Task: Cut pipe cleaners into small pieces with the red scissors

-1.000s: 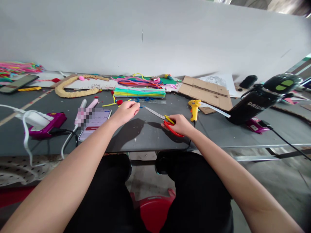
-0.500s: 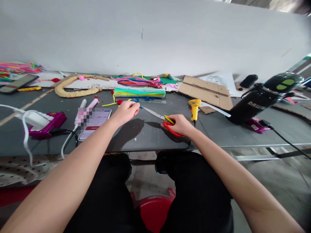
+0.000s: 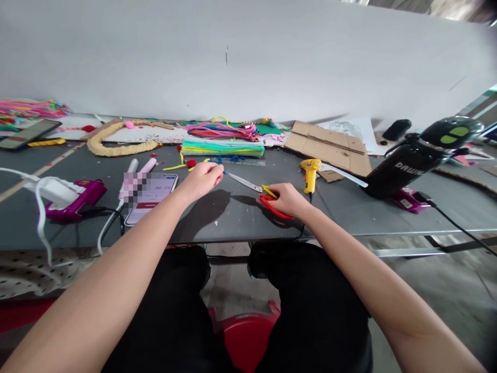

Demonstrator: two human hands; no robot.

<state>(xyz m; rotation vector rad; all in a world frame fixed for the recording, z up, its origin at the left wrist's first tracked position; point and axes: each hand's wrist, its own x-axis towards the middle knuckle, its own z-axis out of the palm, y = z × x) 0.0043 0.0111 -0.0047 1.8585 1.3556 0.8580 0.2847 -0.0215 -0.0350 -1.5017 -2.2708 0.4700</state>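
My right hand (image 3: 286,200) grips the red and yellow handles of a pair of scissors (image 3: 252,185) over the dark table (image 3: 233,212). The blades point left toward my left hand (image 3: 202,178). That hand is closed in a pinch just left of the blade tips, and what it pinches is too small to make out; a bit of blue shows at the fingertips. A stack of coloured pipe cleaners (image 3: 223,147) lies just beyond both hands.
A phone (image 3: 152,190) and a purple glue gun (image 3: 75,197) with white cable lie left. A yellow glue gun (image 3: 310,173), cardboard (image 3: 330,147) and a black bottle (image 3: 423,158) are right. A yellow fuzzy loop (image 3: 116,139) lies at the back left.
Almost nothing moved. The scissors' blade tips have closed slightly toward my left fingertips.
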